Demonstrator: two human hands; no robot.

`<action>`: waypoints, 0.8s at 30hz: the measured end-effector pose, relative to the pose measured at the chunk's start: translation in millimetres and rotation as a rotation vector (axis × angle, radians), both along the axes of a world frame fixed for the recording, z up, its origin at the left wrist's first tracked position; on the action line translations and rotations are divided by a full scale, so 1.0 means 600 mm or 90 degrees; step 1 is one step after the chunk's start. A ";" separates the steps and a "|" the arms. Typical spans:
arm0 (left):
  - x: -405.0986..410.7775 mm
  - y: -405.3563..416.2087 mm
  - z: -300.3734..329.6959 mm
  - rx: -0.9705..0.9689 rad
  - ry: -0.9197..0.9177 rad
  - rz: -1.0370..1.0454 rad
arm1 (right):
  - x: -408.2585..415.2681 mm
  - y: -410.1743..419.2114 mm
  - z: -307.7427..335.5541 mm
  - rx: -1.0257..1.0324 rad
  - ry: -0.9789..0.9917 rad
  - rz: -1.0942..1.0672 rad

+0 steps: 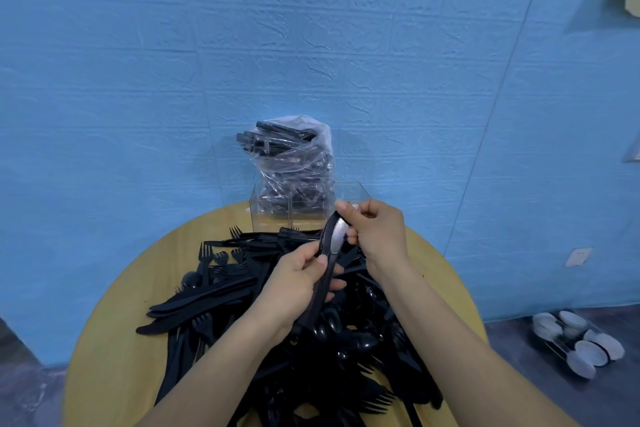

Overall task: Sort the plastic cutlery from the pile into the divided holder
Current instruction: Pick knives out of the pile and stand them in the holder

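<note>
A big pile of black plastic cutlery [242, 291], forks, knives and spoons, covers the round yellow table [114, 340]. Above the pile my left hand [294, 284] grips the handles of a small bundle of black knives [330, 246]. My right hand [377, 232] pinches the blade end of that same bundle. Behind them, at the table's far edge, stands the clear divided holder [273, 215]. A clear plastic bag [294, 156] full of black cutlery sits in it.
A blue textured wall rises right behind the table. On the floor at the right lies a clear tray with white bowls [578, 340]. A wall socket [577, 256] is low on the right wall.
</note>
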State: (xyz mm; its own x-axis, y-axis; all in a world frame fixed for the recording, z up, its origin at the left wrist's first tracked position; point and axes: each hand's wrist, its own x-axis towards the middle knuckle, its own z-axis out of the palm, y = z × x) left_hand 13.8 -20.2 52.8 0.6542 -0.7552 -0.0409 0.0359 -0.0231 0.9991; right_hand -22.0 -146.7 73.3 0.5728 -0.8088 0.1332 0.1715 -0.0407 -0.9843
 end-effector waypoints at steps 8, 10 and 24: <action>0.042 0.019 -0.025 0.063 -0.036 0.078 | 0.016 -0.031 -0.058 -0.082 0.218 -0.002; 0.052 0.024 -0.029 0.066 -0.040 0.096 | 0.008 -0.050 -0.077 -0.170 0.366 -0.043; 0.066 0.031 -0.031 0.069 -0.091 0.126 | 0.017 -0.046 -0.050 -0.034 0.065 -0.038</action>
State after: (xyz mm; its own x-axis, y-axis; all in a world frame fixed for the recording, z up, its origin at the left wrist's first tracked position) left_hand 53.6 -1.8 34.4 0.7936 -0.6083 -0.0121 -0.0902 -0.1372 0.9864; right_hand -11.8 -174.2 43.4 0.5363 -0.8353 0.1212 0.0665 -0.1014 -0.9926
